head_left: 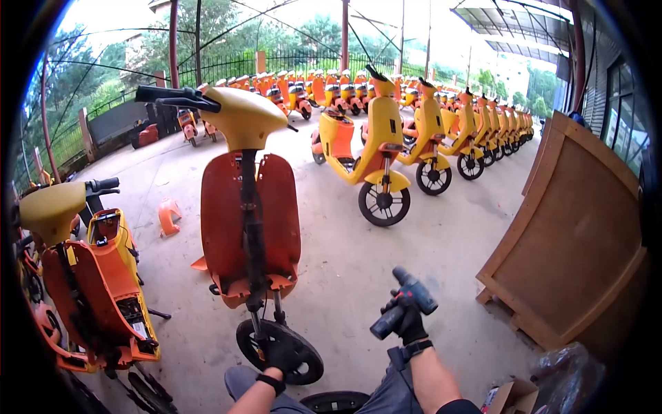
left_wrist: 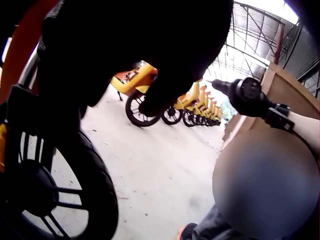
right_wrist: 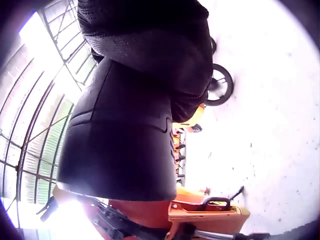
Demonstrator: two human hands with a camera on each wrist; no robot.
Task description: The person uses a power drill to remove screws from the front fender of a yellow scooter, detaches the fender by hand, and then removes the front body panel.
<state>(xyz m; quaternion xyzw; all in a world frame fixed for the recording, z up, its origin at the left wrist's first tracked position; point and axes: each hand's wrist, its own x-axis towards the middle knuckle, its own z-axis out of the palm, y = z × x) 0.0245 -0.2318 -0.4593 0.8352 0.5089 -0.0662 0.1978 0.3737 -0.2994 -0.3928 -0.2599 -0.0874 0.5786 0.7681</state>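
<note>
My gloved right hand [head_left: 408, 314] grips a dark cordless drill [head_left: 422, 293], held up over the floor right of the scooter. In the right wrist view, the drill's base [right_wrist: 120, 150] fills the middle below the gloved fingers. My gloved left hand [head_left: 284, 355] is at the front wheel [head_left: 314, 369] of a partly stripped scooter, close to the lower fork. Its glove is a dark mass in the left wrist view, and I cannot tell whether it holds anything. Above the wheel stand the scooter's orange-red front panel [head_left: 224, 214] and yellow handlebar cover [head_left: 245, 114].
A second opened scooter [head_left: 76, 276] stands at the left. Rows of yellow scooters [head_left: 383, 138] line the back. An orange curved part [head_left: 168, 217] lies on the concrete floor. At the right leans a large wooden panel [head_left: 572, 228], with a cardboard box [head_left: 512, 397] and clear plastic [head_left: 569, 372] below it.
</note>
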